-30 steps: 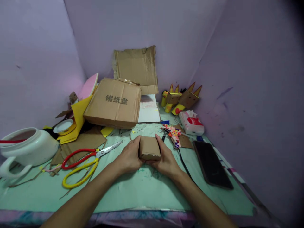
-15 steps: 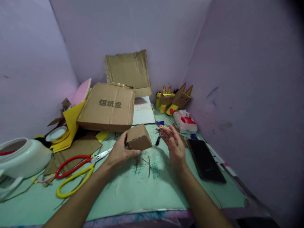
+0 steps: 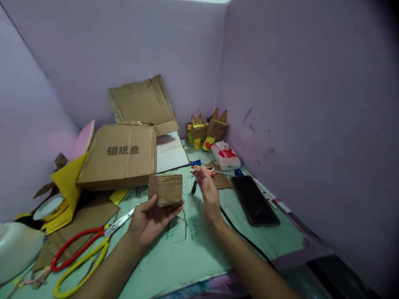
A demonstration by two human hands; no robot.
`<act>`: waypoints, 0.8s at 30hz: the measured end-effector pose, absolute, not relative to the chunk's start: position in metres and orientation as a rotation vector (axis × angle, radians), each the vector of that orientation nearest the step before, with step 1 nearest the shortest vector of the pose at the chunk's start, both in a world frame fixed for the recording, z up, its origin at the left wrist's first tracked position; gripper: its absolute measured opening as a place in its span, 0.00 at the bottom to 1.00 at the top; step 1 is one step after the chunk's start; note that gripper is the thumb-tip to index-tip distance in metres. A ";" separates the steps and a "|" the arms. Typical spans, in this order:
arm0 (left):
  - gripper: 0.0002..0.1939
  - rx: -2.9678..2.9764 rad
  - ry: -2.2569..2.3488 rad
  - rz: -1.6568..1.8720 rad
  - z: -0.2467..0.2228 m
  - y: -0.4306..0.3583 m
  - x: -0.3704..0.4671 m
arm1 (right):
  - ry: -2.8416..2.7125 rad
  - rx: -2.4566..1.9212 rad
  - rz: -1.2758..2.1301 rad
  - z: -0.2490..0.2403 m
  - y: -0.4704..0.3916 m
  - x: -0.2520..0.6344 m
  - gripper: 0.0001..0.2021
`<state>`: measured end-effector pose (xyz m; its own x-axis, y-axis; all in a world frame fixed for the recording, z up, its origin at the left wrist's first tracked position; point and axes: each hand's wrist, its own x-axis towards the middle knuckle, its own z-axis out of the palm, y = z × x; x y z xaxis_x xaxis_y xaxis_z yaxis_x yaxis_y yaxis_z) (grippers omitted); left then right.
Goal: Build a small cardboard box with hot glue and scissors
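A small cardboard box (image 3: 169,189) rests on the fingers of my left hand (image 3: 149,220), its thumb against the box's left side and the palm turned up. One corrugated face of the box points toward me. To its right, my right hand (image 3: 209,195) is raised on edge over the table, fingers extended, touching neither the box nor my left hand. A small black item (image 3: 194,187) lies between the box and my right hand. Scissors (image 3: 107,232) with one red and one yellow handle lie left of my left hand.
Behind stands a large cardboard box (image 3: 120,155) with a cardboard sheet (image 3: 141,104) leaning on the wall. A phone (image 3: 254,201), a tissue pack (image 3: 225,155) and cardboard figures (image 3: 215,128) are at right. A white pot (image 3: 18,249) sits at far left. A black cable (image 3: 246,238) passes beside my right forearm.
The view has swung right. My left hand has turned palm up, and the small box has rotated to show its corrugated face. My right hand has turned edge-on, still apart from the box.
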<state>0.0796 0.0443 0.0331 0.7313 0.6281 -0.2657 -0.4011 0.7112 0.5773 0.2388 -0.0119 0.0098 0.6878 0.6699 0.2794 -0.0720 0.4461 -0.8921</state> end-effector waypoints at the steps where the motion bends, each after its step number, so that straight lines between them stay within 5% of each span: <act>1: 0.30 0.500 0.465 0.582 0.031 0.042 0.082 | -0.689 -1.083 0.499 0.013 -0.007 0.235 0.31; 10: 0.23 0.422 0.537 0.860 0.045 0.061 0.071 | -1.299 -1.344 0.495 0.023 -0.004 0.167 0.42; 13: 0.21 0.517 0.482 1.063 0.063 0.072 0.054 | -1.455 -1.359 0.575 0.012 -0.023 0.177 0.34; 18: 0.23 0.563 0.437 1.069 0.072 0.062 0.048 | -1.452 -1.681 0.571 -0.005 -0.043 0.194 0.37; 24: 0.24 0.549 0.415 0.998 0.060 0.064 0.048 | -2.044 -1.029 0.892 -0.002 -0.087 0.168 0.20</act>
